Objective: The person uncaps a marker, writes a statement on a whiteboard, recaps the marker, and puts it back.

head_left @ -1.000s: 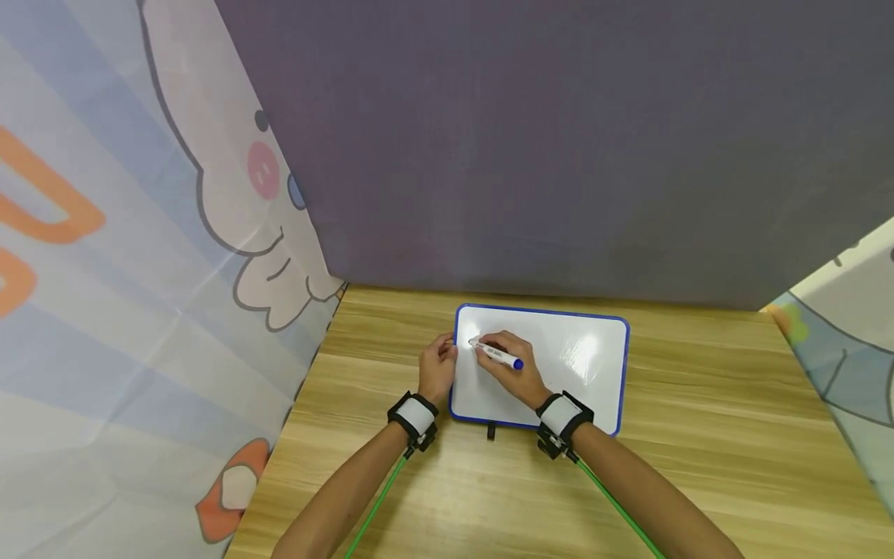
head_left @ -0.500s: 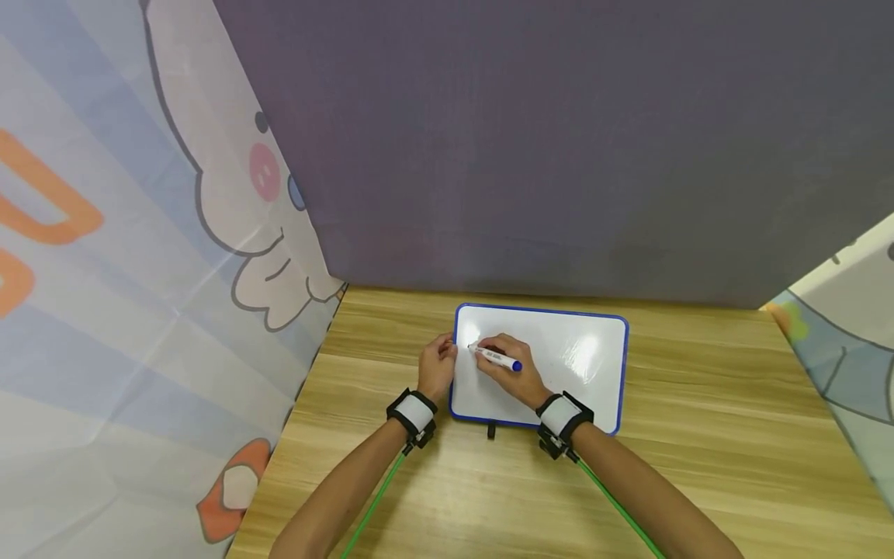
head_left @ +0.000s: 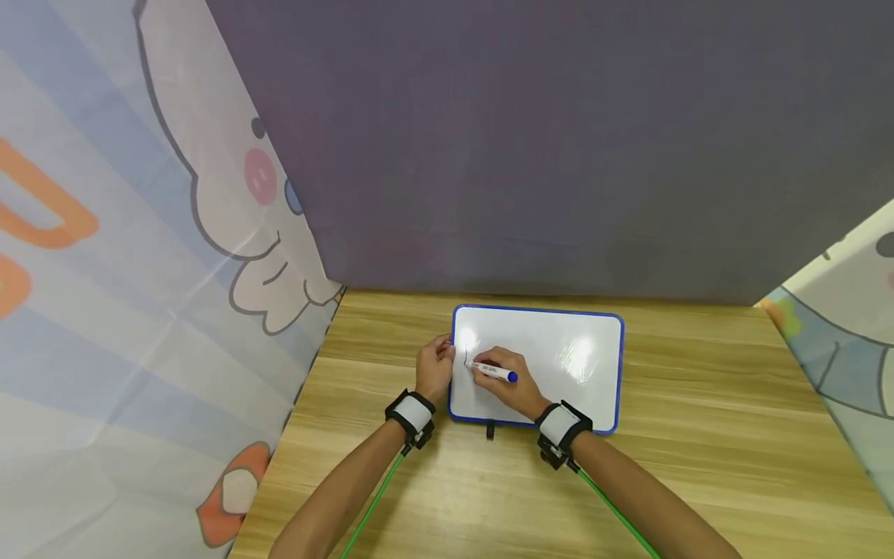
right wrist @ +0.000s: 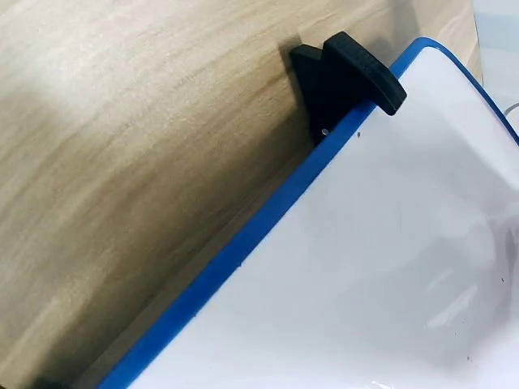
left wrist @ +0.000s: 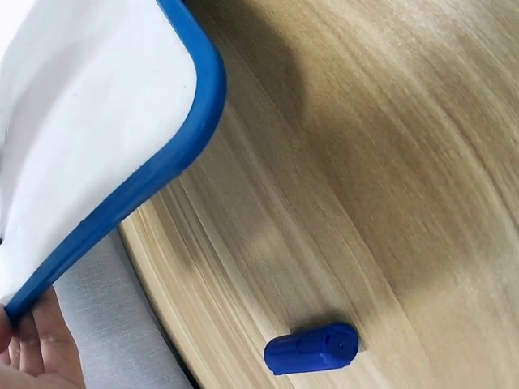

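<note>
Right: widest passage, a broad stretch of surface (head_left: 719,396) between whiteboard (head_left: 555,349) and patterned sheet (head_left: 852,373). Far side: thin strip only; grey backdrop (head_left: 524,155) walls it off. Left: narrower strip, its board end blocked by left hand (head_left: 434,371) on the rim; left wrist view shows a blue cap (left wrist: 312,349) on the surface, apart from the board, in the way of a low pass. Near: black clip (head_left: 490,429) juts from the rim; room between the forearms (head_left: 342,489). Right hand (head_left: 513,380) with marker (head_left: 494,371) obstructs the board's left half; right half open from above.
</note>
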`<action>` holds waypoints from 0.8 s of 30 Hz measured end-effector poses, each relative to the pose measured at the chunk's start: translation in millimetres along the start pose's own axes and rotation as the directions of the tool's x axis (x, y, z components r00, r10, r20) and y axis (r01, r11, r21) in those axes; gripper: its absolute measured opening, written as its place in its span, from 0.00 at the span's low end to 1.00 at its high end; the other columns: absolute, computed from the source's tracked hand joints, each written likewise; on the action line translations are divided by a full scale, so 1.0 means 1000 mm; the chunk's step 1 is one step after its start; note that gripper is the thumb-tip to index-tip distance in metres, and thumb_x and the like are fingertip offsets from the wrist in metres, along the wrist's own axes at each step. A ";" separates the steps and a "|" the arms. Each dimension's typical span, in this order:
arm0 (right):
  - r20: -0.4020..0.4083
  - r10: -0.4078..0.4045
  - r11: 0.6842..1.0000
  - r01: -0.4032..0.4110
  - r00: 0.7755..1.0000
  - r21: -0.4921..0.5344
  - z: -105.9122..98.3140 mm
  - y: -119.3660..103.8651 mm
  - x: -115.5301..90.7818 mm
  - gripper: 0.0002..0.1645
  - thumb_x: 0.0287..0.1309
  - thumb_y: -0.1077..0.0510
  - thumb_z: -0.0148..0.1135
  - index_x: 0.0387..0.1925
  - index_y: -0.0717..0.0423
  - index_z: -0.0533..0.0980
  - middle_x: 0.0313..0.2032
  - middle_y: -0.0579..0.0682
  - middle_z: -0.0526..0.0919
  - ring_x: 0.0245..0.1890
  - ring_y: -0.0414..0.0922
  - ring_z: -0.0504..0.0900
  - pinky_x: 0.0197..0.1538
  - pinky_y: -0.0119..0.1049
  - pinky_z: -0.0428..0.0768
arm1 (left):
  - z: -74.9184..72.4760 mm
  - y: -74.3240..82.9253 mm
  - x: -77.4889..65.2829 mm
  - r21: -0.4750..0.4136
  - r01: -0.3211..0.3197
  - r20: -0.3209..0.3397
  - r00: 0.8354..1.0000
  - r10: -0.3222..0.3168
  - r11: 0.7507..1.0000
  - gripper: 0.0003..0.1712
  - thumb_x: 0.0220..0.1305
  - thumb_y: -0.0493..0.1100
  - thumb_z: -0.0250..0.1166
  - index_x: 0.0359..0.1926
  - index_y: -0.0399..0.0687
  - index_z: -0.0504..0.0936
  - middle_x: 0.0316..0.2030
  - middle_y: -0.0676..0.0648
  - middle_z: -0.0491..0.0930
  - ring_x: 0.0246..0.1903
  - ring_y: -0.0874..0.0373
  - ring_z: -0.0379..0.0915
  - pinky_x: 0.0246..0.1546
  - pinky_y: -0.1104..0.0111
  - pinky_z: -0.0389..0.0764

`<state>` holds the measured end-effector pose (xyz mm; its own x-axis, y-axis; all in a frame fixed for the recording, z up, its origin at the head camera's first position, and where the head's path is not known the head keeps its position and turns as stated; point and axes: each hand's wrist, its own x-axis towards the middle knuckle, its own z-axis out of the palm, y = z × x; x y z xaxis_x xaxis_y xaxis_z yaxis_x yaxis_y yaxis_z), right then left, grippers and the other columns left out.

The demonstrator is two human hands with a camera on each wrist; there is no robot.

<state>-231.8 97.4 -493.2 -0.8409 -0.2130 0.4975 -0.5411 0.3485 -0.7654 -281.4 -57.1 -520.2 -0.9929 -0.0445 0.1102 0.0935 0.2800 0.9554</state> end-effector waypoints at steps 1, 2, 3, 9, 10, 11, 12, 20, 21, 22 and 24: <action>-0.009 -0.011 1.000 0.011 1.000 0.006 0.000 0.000 0.000 0.08 0.47 0.71 0.65 0.33 0.68 0.79 0.30 0.58 0.82 0.28 0.47 0.79 0.32 0.25 0.76 | 0.000 0.000 0.000 0.003 0.005 -0.004 1.000 -0.005 1.000 0.15 0.61 0.30 0.56 0.49 0.31 0.79 0.38 0.35 0.82 0.40 0.47 0.80 0.42 0.62 0.81; -0.023 -0.023 1.000 0.023 0.999 0.008 -0.001 0.000 0.001 0.08 0.47 0.71 0.64 0.33 0.68 0.79 0.30 0.59 0.82 0.28 0.48 0.78 0.33 0.25 0.76 | 0.000 0.000 0.000 0.007 0.008 -0.009 1.000 -0.008 1.000 0.15 0.60 0.29 0.56 0.48 0.31 0.79 0.38 0.34 0.82 0.39 0.47 0.80 0.42 0.62 0.81; -0.039 -0.031 0.999 0.032 0.999 0.012 -0.001 0.000 0.001 0.08 0.46 0.72 0.65 0.33 0.69 0.79 0.30 0.60 0.82 0.28 0.48 0.79 0.33 0.25 0.76 | 0.001 0.000 -0.001 0.008 0.011 -0.012 1.000 -0.011 1.000 0.15 0.60 0.29 0.56 0.48 0.31 0.79 0.38 0.34 0.82 0.39 0.47 0.80 0.42 0.62 0.81; -0.119 -0.074 0.997 0.075 0.990 0.010 -0.004 0.002 0.001 0.10 0.44 0.73 0.65 0.34 0.70 0.79 0.30 0.61 0.82 0.29 0.51 0.79 0.35 0.26 0.77 | 0.004 -0.001 -0.003 0.000 0.008 -0.004 1.000 -0.008 1.000 0.15 0.59 0.28 0.56 0.47 0.30 0.79 0.37 0.34 0.82 0.38 0.47 0.80 0.39 0.64 0.81; -0.120 -0.076 0.997 0.078 0.990 0.009 -0.003 0.003 0.001 0.10 0.44 0.73 0.65 0.34 0.70 0.79 0.30 0.61 0.82 0.29 0.51 0.79 0.34 0.27 0.77 | 0.004 -0.002 -0.003 -0.003 0.011 0.003 1.000 -0.011 1.000 0.15 0.59 0.28 0.56 0.48 0.30 0.79 0.37 0.34 0.82 0.38 0.48 0.80 0.39 0.64 0.81; -0.119 -0.078 0.997 0.080 0.990 0.013 -0.003 0.004 0.000 0.10 0.44 0.74 0.65 0.33 0.70 0.79 0.30 0.62 0.82 0.29 0.52 0.79 0.34 0.28 0.77 | 0.005 -0.002 -0.004 0.001 0.013 0.009 1.000 -0.013 1.000 0.15 0.59 0.29 0.56 0.48 0.30 0.79 0.37 0.34 0.82 0.38 0.48 0.80 0.39 0.64 0.81; -0.119 -0.077 0.997 0.079 0.990 0.017 -0.003 0.004 0.000 0.10 0.44 0.74 0.65 0.33 0.70 0.79 0.30 0.62 0.82 0.29 0.52 0.79 0.34 0.28 0.78 | 0.005 -0.003 -0.004 0.004 0.018 0.015 1.000 -0.019 1.000 0.15 0.60 0.29 0.56 0.48 0.30 0.79 0.37 0.35 0.82 0.38 0.48 0.80 0.39 0.64 0.81; -0.125 -0.077 0.996 0.082 0.989 0.040 -0.002 0.004 0.003 0.10 0.43 0.74 0.65 0.33 0.71 0.79 0.29 0.62 0.82 0.28 0.51 0.79 0.34 0.26 0.77 | 0.003 0.000 -0.004 0.039 0.008 0.013 1.000 -0.008 0.999 0.16 0.61 0.30 0.56 0.50 0.30 0.78 0.39 0.35 0.82 0.40 0.47 0.80 0.41 0.62 0.81; -0.126 -0.081 0.995 0.087 0.989 0.040 -0.002 0.004 0.004 0.10 0.43 0.75 0.65 0.33 0.71 0.79 0.29 0.62 0.82 0.28 0.51 0.79 0.34 0.26 0.77 | 0.002 0.000 -0.003 0.035 0.009 0.009 1.000 -0.009 0.999 0.16 0.61 0.30 0.56 0.50 0.30 0.78 0.39 0.34 0.81 0.40 0.47 0.80 0.42 0.62 0.81; -0.127 -0.083 0.995 0.088 0.988 0.037 -0.003 0.003 0.005 0.10 0.43 0.75 0.65 0.33 0.71 0.79 0.29 0.62 0.83 0.28 0.51 0.79 0.34 0.26 0.77 | 0.001 0.001 -0.003 0.028 0.012 0.005 1.000 -0.012 1.000 0.16 0.61 0.30 0.56 0.50 0.30 0.78 0.40 0.34 0.81 0.41 0.47 0.80 0.43 0.62 0.81; -0.133 -0.089 0.995 0.094 0.987 0.032 -0.003 0.002 0.006 0.10 0.43 0.75 0.65 0.32 0.71 0.79 0.29 0.62 0.82 0.28 0.52 0.79 0.34 0.26 0.77 | 0.000 0.001 -0.001 0.025 0.011 -0.004 1.000 -0.011 1.000 0.16 0.61 0.30 0.55 0.50 0.30 0.78 0.40 0.34 0.81 0.40 0.47 0.80 0.42 0.62 0.81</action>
<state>-238.3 99.8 -490.4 -0.7807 -0.1197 0.6134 -0.6177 0.2975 -0.7280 -279.9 -56.6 -519.2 -0.9935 -0.0518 0.1011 0.0808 0.3037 0.9493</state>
